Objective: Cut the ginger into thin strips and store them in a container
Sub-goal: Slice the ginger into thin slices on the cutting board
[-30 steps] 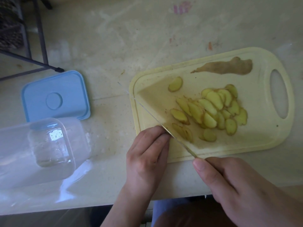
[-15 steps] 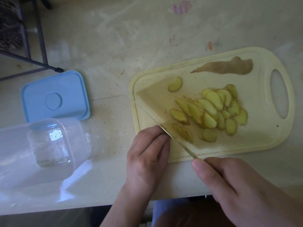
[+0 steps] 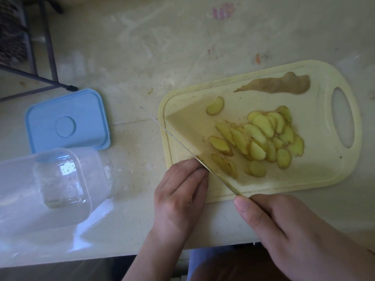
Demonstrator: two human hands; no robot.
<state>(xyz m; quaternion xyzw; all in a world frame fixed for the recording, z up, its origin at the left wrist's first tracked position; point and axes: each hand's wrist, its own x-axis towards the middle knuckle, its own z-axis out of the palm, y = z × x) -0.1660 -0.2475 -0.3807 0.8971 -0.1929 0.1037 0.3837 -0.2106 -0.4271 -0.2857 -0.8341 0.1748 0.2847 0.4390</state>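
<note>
From the head view, the slicing looks well along: a heap of pale ginger slices [image 3: 263,138] lies fanned across the middle of the yellow cutting board [image 3: 324,175], with one stray slice [image 3: 215,105] nearer its far left corner and a brown strip of peel [image 3: 280,86] along its far edge. None of it is strips yet, as far as I can judge, and nothing is stored: the clear container [image 3: 50,185] stands at the tabletop's near left edge with nothing in it that I can see, its blue lid [image 3: 67,120] just behind it.

The left hand [image 3: 180,195] curls over something at the board's near left corner, fingertips against the blade; what it pins is hidden, probably the last nub of ginger. The right hand [image 3: 284,230] grips the handle of the knife [image 3: 190,153], thumb laid forward.

The blade's long axis runs diagonally, tip pointing far-left past the board's edge.
</note>
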